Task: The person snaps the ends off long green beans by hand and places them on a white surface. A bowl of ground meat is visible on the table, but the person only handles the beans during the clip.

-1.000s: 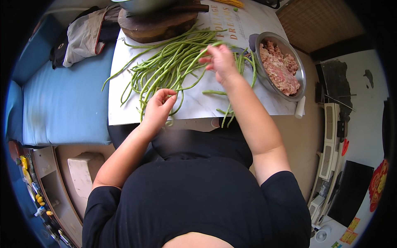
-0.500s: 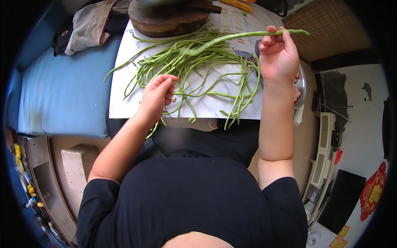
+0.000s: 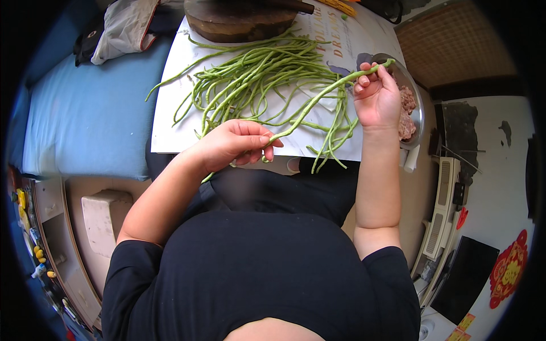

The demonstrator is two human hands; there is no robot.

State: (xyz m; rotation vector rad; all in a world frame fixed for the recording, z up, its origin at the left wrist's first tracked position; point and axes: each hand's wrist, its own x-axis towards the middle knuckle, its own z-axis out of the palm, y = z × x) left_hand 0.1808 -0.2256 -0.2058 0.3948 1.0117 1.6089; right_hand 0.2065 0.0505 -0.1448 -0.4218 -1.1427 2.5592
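- The left hand (image 3: 236, 145) is pinching the near end of one long green bean (image 3: 318, 99) between thumb and fingers, near the table's near edge.
- The right hand (image 3: 378, 99) is gripping the bean's far end, holding it stretched taut above the pile, seemingly to separate it out.
- The pile of long beans (image 3: 256, 74) is lying spread on white paper (image 3: 170, 113).
- A metal bowl of minced meat (image 3: 410, 111) is sitting right, a wooden chopping block (image 3: 239, 20) far.

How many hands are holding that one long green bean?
2. The left hand pinches the long green bean near its lower end above the lap; the right hand grips its upper end beside the metal bowl of minced meat.
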